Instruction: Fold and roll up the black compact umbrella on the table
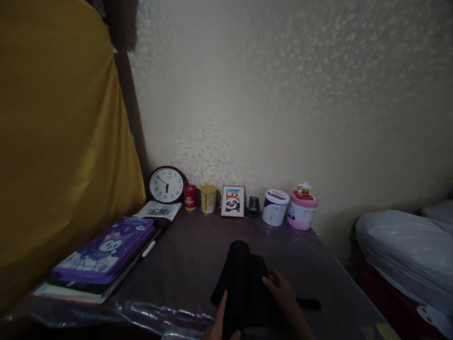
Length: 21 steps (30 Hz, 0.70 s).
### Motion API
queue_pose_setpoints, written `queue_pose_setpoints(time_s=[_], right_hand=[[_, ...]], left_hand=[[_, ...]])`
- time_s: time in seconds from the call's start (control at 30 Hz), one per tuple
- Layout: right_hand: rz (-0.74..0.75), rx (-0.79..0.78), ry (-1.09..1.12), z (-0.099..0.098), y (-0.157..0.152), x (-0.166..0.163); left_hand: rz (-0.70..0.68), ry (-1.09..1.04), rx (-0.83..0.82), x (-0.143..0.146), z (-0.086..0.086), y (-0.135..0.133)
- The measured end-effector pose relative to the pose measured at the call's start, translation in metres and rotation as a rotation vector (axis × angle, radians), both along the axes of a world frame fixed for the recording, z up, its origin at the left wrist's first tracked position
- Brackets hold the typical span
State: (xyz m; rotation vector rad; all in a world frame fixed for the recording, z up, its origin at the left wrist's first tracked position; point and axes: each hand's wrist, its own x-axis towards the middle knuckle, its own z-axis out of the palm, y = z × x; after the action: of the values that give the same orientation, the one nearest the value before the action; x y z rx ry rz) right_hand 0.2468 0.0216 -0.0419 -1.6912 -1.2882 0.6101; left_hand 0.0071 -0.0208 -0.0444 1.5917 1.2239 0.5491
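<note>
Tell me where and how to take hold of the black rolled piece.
Probably around the rounded upper section of the black rolled piece, from its left: its tube shape suits a wrapped palm, and the right hand is at the flatter right edge.

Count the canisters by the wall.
4: a red canister and a gold canister left of the framed picture, a white-and-purple canister and a pink canister right of it.

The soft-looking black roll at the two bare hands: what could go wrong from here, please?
The soft-looking black roll might loosen if the right hand loses its grip on the flat part's edge. It could also slide, because the dark plastic-covered table looks slippery. The narrow black strip beside the right wrist might get knocked.
</note>
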Motion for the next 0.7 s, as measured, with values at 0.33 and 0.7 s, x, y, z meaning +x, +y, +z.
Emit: queue_pose_setpoints(time_s=[0.33, 0.7], right_hand=[[0.069, 0.047, 0.088, -0.008, -0.003, -0.011], [0.065, 0.15, -0.02, 0.035, 0.004, -0.043]], left_hand=[[-0.008, -0.107, 0.119, 0.007, 0.007, 0.011], [-0.003, -0.02, 0.102, 0.009, 0.015, 0.008]])
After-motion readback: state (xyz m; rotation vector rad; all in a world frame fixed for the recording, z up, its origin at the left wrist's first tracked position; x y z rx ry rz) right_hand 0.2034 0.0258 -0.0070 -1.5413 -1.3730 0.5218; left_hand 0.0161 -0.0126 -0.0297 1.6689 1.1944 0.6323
